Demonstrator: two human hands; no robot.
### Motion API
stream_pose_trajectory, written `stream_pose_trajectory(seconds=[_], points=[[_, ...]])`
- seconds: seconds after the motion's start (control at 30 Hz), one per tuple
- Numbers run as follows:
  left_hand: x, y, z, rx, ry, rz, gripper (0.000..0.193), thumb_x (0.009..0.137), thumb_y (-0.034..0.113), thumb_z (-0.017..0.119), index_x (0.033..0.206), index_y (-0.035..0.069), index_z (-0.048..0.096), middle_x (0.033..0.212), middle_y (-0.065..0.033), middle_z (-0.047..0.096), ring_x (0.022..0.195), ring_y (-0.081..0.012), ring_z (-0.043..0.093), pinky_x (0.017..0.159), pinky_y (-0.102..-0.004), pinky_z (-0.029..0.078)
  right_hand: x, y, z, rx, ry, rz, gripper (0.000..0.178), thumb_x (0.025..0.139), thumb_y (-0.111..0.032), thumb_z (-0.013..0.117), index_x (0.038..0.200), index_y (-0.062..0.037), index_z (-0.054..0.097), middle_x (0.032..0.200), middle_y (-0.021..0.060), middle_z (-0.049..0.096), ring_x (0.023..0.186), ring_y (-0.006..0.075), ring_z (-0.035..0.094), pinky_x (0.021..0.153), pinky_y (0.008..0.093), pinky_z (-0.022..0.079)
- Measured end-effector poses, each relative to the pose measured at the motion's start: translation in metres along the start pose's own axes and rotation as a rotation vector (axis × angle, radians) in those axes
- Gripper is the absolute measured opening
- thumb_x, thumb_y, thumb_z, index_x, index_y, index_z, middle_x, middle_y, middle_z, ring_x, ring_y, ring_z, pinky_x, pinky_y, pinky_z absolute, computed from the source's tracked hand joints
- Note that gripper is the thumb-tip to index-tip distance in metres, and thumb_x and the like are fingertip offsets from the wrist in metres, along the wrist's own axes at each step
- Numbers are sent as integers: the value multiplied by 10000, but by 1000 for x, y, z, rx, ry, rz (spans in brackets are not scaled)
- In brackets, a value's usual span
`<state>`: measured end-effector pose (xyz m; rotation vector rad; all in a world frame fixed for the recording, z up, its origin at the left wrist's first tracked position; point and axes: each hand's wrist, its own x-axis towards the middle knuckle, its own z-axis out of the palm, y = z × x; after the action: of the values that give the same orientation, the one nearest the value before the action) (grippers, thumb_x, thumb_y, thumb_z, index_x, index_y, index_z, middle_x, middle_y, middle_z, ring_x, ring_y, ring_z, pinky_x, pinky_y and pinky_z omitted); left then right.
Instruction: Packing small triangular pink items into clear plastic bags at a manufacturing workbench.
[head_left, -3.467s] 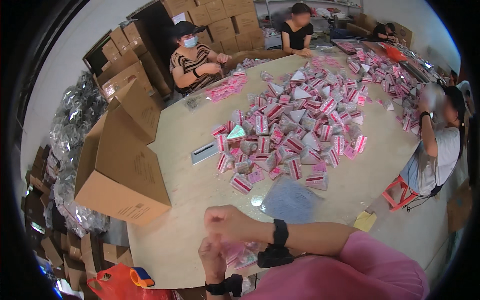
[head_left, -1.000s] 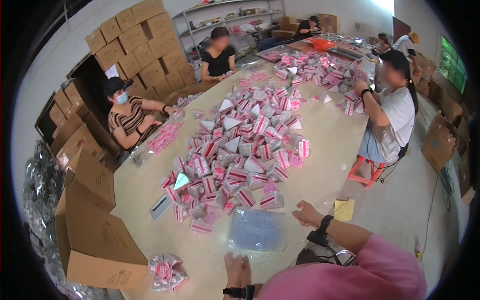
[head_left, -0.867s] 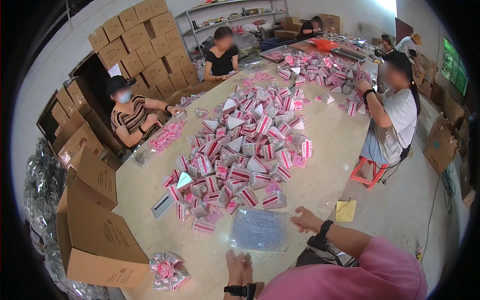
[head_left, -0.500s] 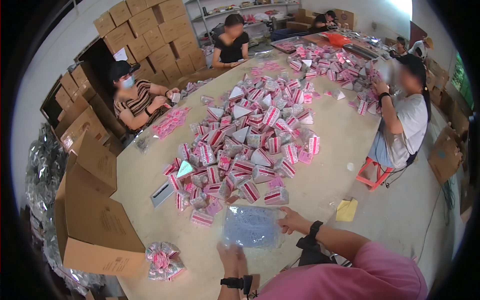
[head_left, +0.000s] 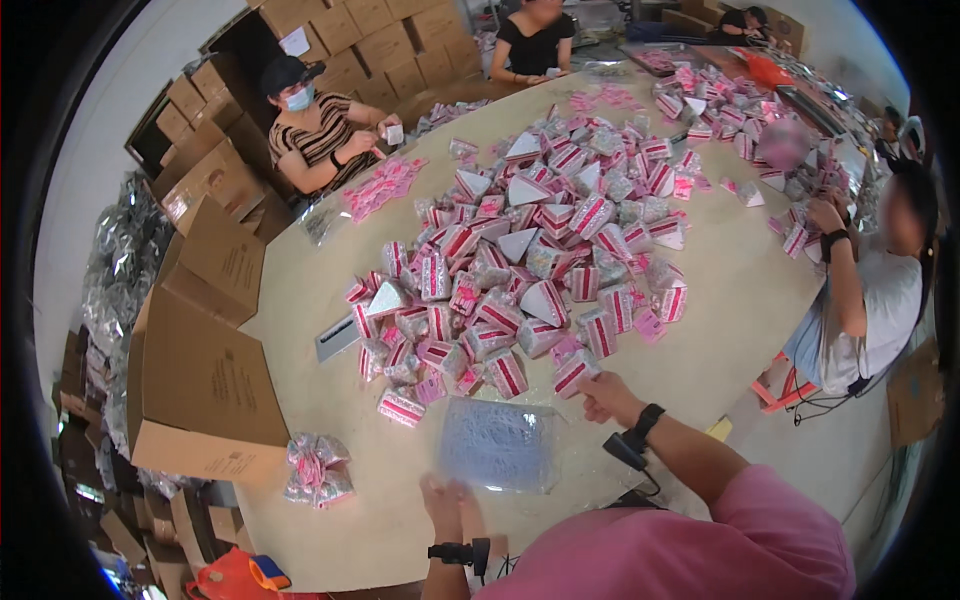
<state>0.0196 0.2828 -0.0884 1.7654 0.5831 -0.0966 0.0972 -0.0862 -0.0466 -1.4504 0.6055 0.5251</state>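
A clear plastic bag (head_left: 497,445) with a bluish, crinkled look lies flat on the table in front of me. At its lower left corner rests my left hand (head_left: 447,503); its fingers are blurred, and whether they grip the bag cannot be made out. My right hand (head_left: 608,397), just beyond the bag's upper right corner, has its fingers closed on the end of a wrapped wedge-shaped pack (head_left: 576,373), like a cake slice with pink and white stripes. This pack lies at the near edge of a large heap of similar wedge packs (head_left: 520,245).
An open cardboard box (head_left: 205,380) stands at the left edge of the table (head_left: 690,360). Nearby are a bundled bag of packs (head_left: 318,470) and a grey flat strip (head_left: 337,340). Pink cards (head_left: 385,188) lie farther back. Several people sit around the table.
My right hand has left the clear bag, moved up and right, and closed on a wedge pack. The left hand stays by the bag's lower edge. The view has shifted.
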Motion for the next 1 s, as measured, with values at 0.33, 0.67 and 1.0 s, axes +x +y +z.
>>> stream_pose_trajectory(seconds=[0.33,0.67,1.0], points=[[-22,32,47,-270,167,-239,607,828,82,527,1334,74,192,683,-107,566,504,-170,562,412,-283,440,0,-31,-13,-867,192,-701,638,788,-340,634,1265,12,397,1074,274,537,1031,359,539,850,415,449],[-48,17,57,-282,338,-265,429,743,-24,489,1158,42,404,716,-115,570,495,-182,552,386,-274,426,21,-22,-60,-620,-52,-512,640,790,-438,634,1184,23,428,1015,238,567,888,318,616,720,385,508],[-81,27,80,-51,-109,-429,147,755,-23,485,893,17,457,694,-139,576,518,-256,620,430,-334,503,-45,-51,-167,428,-105,-403,467,929,-434,412,1122,-15,484,842,106,613,635,182,612,507,270,469]])
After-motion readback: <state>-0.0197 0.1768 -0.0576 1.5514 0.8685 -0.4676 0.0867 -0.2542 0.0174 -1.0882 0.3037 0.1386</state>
